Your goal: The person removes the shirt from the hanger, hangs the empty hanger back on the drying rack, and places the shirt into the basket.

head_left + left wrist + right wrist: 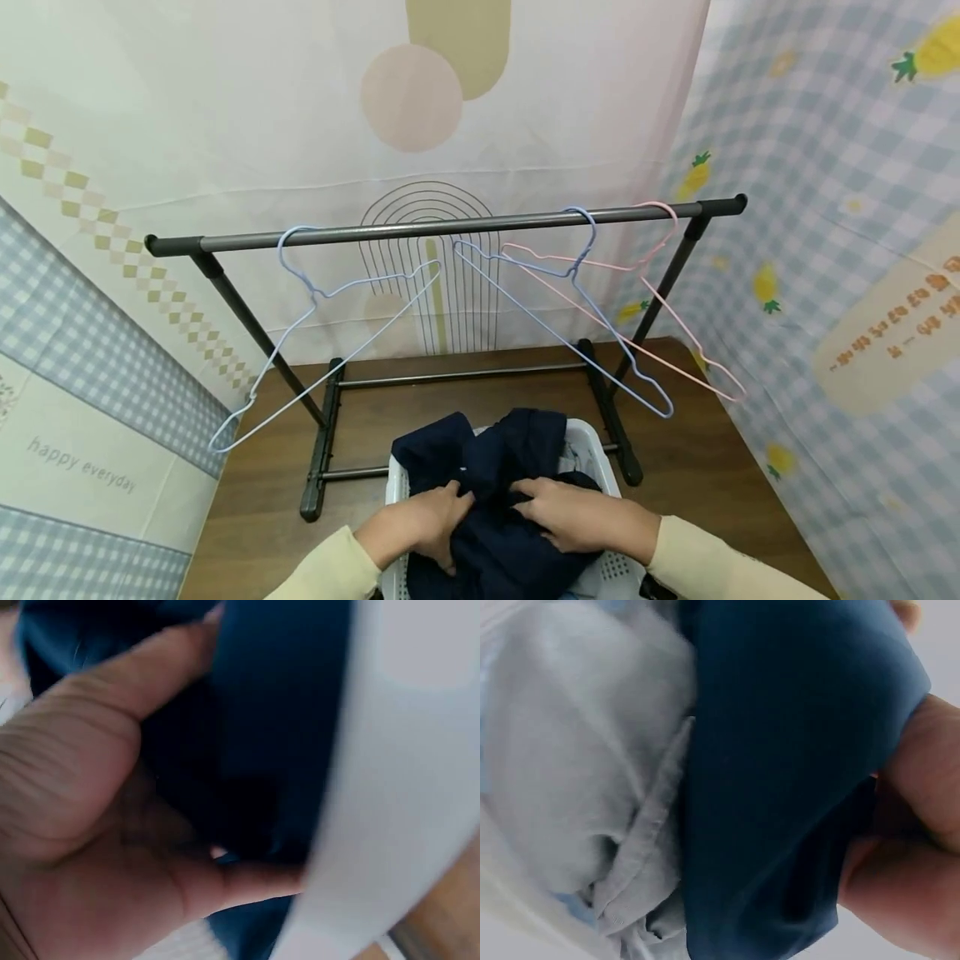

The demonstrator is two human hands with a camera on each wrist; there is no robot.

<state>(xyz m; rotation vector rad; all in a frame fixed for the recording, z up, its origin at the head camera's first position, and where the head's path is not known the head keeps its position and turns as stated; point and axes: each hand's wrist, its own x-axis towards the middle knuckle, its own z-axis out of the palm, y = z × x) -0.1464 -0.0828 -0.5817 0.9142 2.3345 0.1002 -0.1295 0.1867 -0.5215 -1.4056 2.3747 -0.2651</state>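
A dark navy garment (498,546) lies bunched over a white plastic basket (602,457), part of it draped across the far rim. Its exact kind is hidden by the folds. My left hand (429,518) grips the cloth on the left side, thumb and fingers to either side of a fold in the left wrist view. From the right, my right hand (573,512) holds another part of the same garment, its fingers curled at the fabric edge in the right wrist view. Grey cloth (622,765) lies beside the navy fabric in the basket.
Behind the basket stands a black metal clothes rack (450,225) on the wooden floor (255,500). From its bar hang a left blue hanger (315,293), a right blue hanger (577,271) and a pink hanger (641,271). Printed curtains (825,250) surround the space.
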